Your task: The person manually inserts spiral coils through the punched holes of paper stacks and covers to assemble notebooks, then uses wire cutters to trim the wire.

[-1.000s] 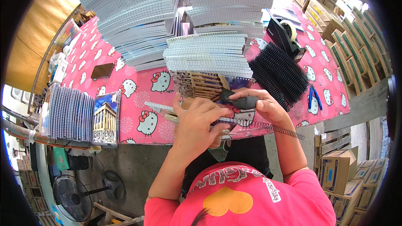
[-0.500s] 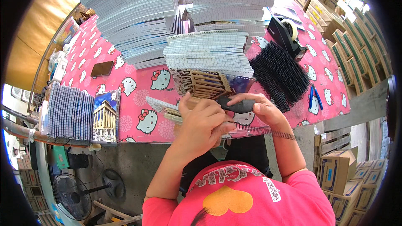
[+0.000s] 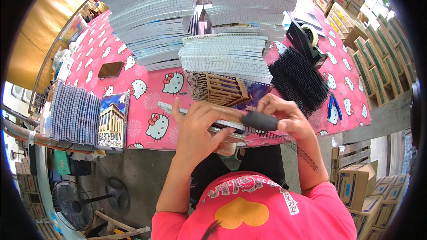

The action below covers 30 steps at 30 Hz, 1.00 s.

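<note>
The notebook (image 3: 209, 118) is pinned flat at the table (image 3: 147, 106) edge by the left hand (image 3: 200, 126), probably so it can't slide. A dark tool (image 3: 260, 121) is gripped in the right hand (image 3: 284, 118), with a black coil (image 3: 298, 149) trailing off the edge beneath it.

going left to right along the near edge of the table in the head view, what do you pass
Row of upright spiral notebooks → notebook with a temple cover → left hand → right hand → blue-handled pliers
</note>
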Motion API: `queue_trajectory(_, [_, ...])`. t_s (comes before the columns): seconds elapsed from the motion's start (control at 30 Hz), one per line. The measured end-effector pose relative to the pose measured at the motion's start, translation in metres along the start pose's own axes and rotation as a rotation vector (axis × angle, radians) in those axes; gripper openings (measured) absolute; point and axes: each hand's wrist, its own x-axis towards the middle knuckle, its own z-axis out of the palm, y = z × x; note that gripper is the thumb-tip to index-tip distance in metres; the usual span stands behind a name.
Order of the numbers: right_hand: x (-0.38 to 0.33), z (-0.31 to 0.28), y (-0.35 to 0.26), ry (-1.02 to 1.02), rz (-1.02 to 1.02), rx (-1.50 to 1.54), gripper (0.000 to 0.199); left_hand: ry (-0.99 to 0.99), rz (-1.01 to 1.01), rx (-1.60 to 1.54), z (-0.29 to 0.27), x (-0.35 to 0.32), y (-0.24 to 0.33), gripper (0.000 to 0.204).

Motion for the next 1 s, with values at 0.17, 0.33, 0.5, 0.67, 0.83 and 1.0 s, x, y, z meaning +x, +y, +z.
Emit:
queue_trajectory(0.17, [-0.003,0.018,0.004,0.059,0.391,0.348,0.054,-0.025,0.020,-0.020,0.000,0.001,0.004,0.030])
queue_trajectory(0.33, [0.001,0.008,0.002,-0.018,0.442,-0.024,0.044,0.008,-0.001,0.013,0.001,0.001,0.006,0.031])
queue_trajectory(0.5, [0.000,0.012,0.017,0.134,-0.113,0.412,0.023,0.009,0.034,-0.009,0.010,-0.002,0.006,0.028])
queue_trajectory(0.67, [-0.004,0.010,0.016,0.181,0.115,-0.152,0.022,-0.008,0.030,-0.039,0.009,-0.003,0.005,0.027])
queue_trajectory(0.83, [0.002,0.013,0.012,0.062,0.026,-0.238,0.026,-0.013,-0.004,-0.079,0.006,-0.001,0.005,0.033])
queue_trajectory(1.0, [0.007,0.017,0.014,0.199,-0.194,0.134,0.035,0.034,-0.052,-0.094,0.006,0.001,0.008,0.052])
